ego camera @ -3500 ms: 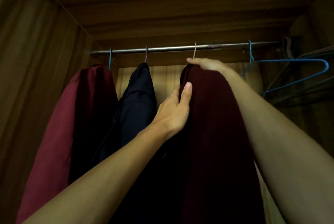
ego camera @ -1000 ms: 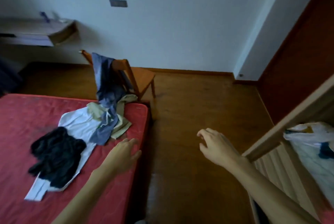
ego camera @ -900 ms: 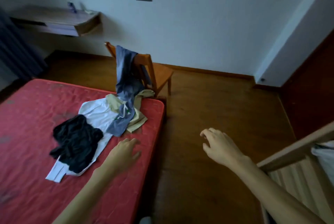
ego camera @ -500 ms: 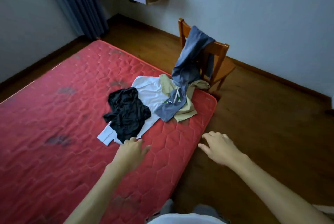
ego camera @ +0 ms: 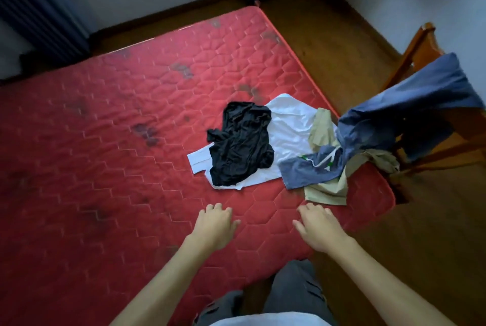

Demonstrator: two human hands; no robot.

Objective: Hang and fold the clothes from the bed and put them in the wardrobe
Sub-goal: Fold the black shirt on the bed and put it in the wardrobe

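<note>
Reaching hands: left hand and right hand stretch palm-down over the bed near its near edge, fingers loosely bent and a little spread, holding nothing; whether they touch the mattress cannot be told.
Clothes: four pieces lie in a loose heap by the bed's near right corner, none of them in hand. The right hand is near the beige piece, the left short of the white shirt.
Done: nothing here is folded or on a hanger; the wardrobe is out of view, so what it already holds cannot be told.
Left: by the look of it, all four pieces have yet to be sorted, folded or hung, and carried off. The job is likely far from finished.
Black piece: thin, limp, heavily crumpled, bunched on top of the white shirt.
White shirt: smooth, lying flat, with a squared end sticking out toward the bed's middle.
Blue piece: soft grey-blue cloth with a white drawstring, trailing off the right edge up over the chair.
Beige piece: light cloth, creased, under the blue, closest to the corner.
Bed: bare red mattress, quilted in hexagons, with dark blotches.
Chair: wooden, standing just beside the right edge.
</note>
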